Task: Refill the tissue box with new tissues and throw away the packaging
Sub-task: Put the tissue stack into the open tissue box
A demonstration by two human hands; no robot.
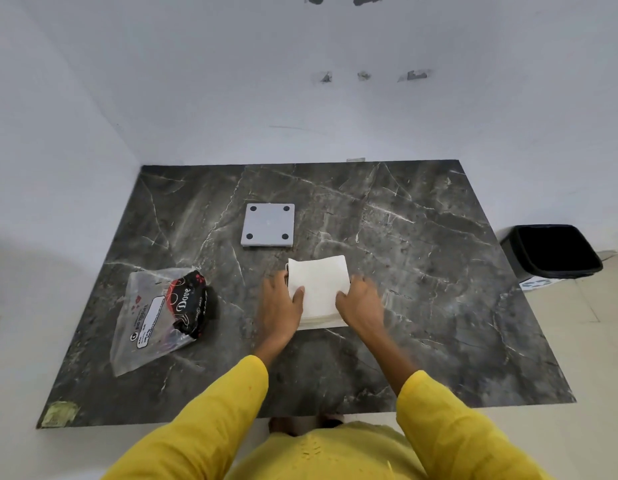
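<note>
1. Dark marble worktop [404, 271] fills mid-frame.
2. Our left hand [281, 306] and right hand [361, 303] clasp the tissues [319, 289] at centre.
3. Lid [268, 225] lies just above them; wrapper [162, 313] left, bin [551, 249] far right.

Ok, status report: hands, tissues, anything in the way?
Left hand and right hand clasp the tissue stack on the table. Empty wrapper lies left; bin right. Nothing blocking.
</note>
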